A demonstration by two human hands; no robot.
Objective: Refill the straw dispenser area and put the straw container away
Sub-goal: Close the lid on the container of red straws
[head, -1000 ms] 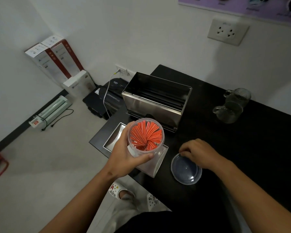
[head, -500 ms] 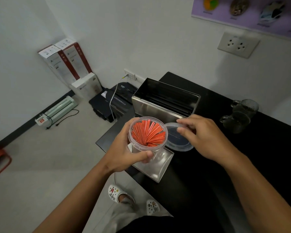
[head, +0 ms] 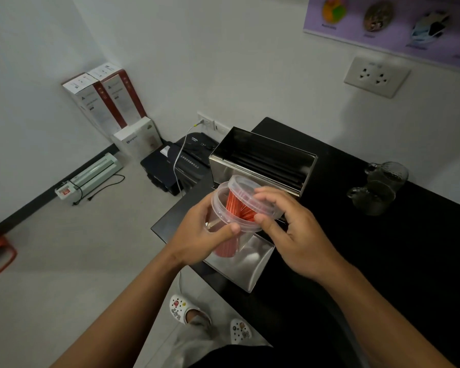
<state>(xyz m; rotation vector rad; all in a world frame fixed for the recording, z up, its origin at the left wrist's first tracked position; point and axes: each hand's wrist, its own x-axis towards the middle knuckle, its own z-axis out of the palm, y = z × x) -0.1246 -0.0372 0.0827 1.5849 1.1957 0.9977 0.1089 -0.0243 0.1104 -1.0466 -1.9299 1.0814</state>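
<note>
My left hand (head: 205,235) grips a clear plastic straw container (head: 223,224) full of red-wrapped straws (head: 235,208), held above the black table's front left corner. The container tips toward the right. My right hand (head: 290,229) holds the clear round lid (head: 252,196) tilted over the container's mouth, touching its far rim; part of the mouth is uncovered. Behind the hands stands the open stainless-steel straw dispenser box (head: 260,160) with dark straws lying inside. Its metal lid (head: 239,264) lies on the table below the container.
Two glass pitchers (head: 377,189) stand at the back right of the black table (head: 383,261). A black shredder (head: 189,160), cardboard boxes (head: 104,99) and a laminator (head: 91,176) sit on the floor to the left. A wall socket (head: 376,75) is above the table.
My right hand picked the lid up from the table and carried it left onto the container's mouth. My left hand tipped the container toward the right.
</note>
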